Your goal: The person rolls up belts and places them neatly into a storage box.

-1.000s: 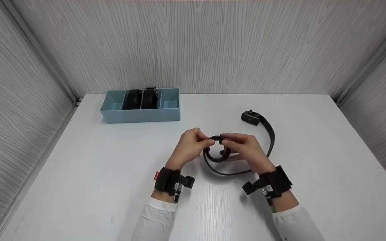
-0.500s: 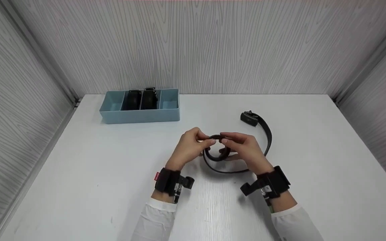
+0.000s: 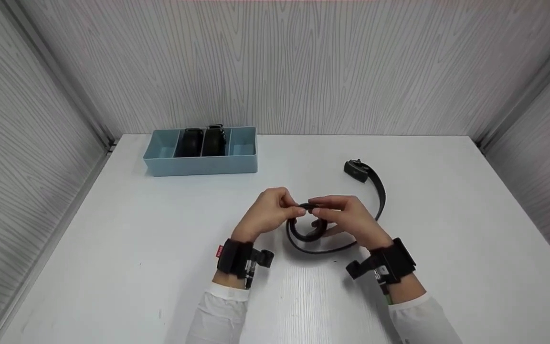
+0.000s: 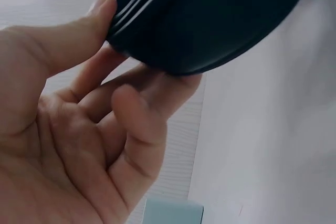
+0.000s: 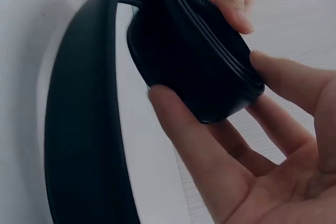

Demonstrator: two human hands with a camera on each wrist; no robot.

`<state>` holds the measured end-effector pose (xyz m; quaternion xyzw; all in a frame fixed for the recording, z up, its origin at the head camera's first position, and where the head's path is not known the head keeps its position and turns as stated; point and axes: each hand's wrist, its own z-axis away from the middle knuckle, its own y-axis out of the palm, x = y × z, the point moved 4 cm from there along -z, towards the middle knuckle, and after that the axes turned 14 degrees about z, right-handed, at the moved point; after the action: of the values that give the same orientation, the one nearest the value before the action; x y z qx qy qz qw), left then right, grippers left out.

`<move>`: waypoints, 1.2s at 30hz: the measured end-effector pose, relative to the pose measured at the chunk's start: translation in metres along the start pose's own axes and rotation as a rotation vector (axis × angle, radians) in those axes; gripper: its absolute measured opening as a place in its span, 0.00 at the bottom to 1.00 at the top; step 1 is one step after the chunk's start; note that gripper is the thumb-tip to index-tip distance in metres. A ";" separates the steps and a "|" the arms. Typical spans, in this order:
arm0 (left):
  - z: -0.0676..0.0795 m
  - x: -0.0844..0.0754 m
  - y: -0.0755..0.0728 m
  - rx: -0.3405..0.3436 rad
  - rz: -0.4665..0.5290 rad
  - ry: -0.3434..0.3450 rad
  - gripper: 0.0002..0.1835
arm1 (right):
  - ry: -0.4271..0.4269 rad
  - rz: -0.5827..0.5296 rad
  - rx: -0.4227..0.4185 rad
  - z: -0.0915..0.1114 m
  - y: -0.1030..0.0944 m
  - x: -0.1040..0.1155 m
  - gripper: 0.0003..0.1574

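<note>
A black belt (image 3: 320,232) is partly wound into a coil between my two hands, above the white table. My left hand (image 3: 266,212) pinches the coil's left side, thumb on the upper edge. Opposite it, my right hand (image 3: 351,220) grips the right side, with its thumb near the other one. In the right wrist view the coiled layers (image 5: 210,51) lie close together, and a loose length (image 5: 84,119) curves away. That loose strap runs under the right hand to the belt's buckle (image 3: 357,170), which rests on the table to the back right.
A blue divided tray (image 3: 201,166) stands at the back left. Rolled black belts (image 3: 191,142) sit in its two middle compartments, one in each. Grey wood-grain panels (image 3: 275,67) enclose the table at the back and sides.
Both hands and the coil have shifted slightly toward the person. The loose strap's curve on the right has drawn in a little to the left. Both hands keep their hold.
</note>
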<state>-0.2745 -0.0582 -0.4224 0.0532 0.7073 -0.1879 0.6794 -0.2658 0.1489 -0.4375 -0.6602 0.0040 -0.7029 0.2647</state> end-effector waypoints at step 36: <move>-0.003 -0.001 0.000 -0.037 0.119 -0.011 0.11 | 0.000 -0.119 -0.111 -0.001 -0.002 0.001 0.28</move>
<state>-0.2772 -0.0566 -0.4219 0.0815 0.7026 -0.1343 0.6940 -0.2675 0.1498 -0.4359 -0.6730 0.0038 -0.7160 0.1853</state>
